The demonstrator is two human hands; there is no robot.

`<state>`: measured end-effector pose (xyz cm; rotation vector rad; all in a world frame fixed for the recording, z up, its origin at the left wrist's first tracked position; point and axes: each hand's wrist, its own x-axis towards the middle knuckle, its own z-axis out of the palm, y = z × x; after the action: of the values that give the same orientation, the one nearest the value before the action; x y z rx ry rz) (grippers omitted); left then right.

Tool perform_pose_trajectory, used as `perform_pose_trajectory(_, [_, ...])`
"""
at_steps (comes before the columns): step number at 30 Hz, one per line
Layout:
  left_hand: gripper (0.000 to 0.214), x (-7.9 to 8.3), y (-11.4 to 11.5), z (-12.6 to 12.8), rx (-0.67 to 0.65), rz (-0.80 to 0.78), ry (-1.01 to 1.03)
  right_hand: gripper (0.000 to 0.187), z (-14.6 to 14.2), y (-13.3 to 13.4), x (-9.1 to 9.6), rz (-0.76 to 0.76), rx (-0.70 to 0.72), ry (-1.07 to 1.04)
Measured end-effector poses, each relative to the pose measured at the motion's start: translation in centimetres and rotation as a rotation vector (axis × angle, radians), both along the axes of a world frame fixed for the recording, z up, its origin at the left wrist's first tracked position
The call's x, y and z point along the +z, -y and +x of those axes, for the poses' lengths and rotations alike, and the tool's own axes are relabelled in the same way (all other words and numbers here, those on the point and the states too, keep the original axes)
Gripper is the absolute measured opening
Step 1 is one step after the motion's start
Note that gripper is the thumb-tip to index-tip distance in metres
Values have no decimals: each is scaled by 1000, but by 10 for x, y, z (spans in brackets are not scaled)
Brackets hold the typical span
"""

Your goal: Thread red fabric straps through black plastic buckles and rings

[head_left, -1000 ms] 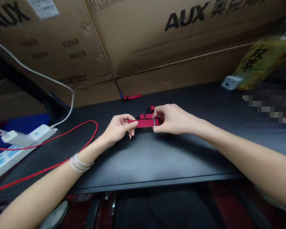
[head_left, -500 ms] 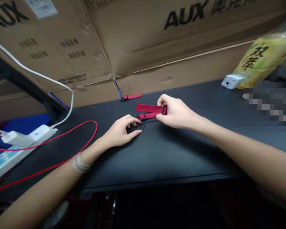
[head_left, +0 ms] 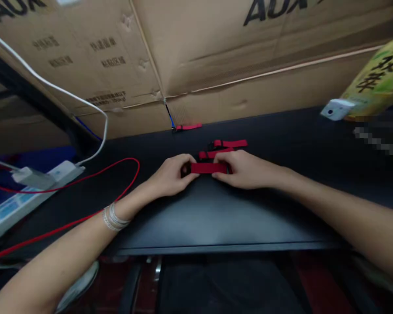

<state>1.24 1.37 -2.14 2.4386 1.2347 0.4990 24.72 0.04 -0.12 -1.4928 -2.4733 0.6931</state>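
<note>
Left hand (head_left: pixel 172 176) now grips the red strap (head_left: pixel 205 168).

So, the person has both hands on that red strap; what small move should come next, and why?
Perhaps lower the red strap flat onto the table: it runs straight between the left hand and the right hand, each pinching one end, and two more red straps lie just beyond, so it could line up with them.
</note>
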Motion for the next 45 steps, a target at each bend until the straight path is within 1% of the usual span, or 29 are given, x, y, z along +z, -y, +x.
perform_pose_trajectory(3, [19,0,1,-1,-20,-36,25,26,0,0,1,3,6,48])
perform_pose_trajectory(6, [23,0,1,0,-36,-3,9,25,0,1,2,8,13,55])
perform_pose_trajectory(8, [24,-1,1,0,-25,12,-4,25,1,1,1,8,13,44])
perform_pose_trajectory(13, [19,0,2,0,-11,-24,7,25,0,1,-1,20,31,57])
perform_pose_trajectory(18, [14,0,2,0,19,-60,81,26,0,1,-2,32,21,53])
perform_pose_trajectory(23, [15,-2,-2,-1,67,-87,203,24,0,2,-3,38,9,48])
perform_pose_trajectory(25, [15,-2,-2,-1,66,-99,245,25,0,2,-3,51,1,35])
perform_pose_trajectory(27, [17,-1,-1,-1,36,-103,265,26,0,2,-3,63,-14,20])
perform_pose_trajectory(31, [19,1,4,2,-24,-60,292,23,-2,2,-4,83,-67,-21])
perform_pose_trajectory(36, [22,4,7,3,-6,44,277,20,-3,1,-4,59,-114,-77])
perform_pose_trajectory(40, [27,3,6,2,-23,46,263,19,-4,1,-4,76,-139,-113])
perform_pose_trajectory(45, [30,2,7,2,-21,77,267,18,-4,2,-1,17,-185,-122])
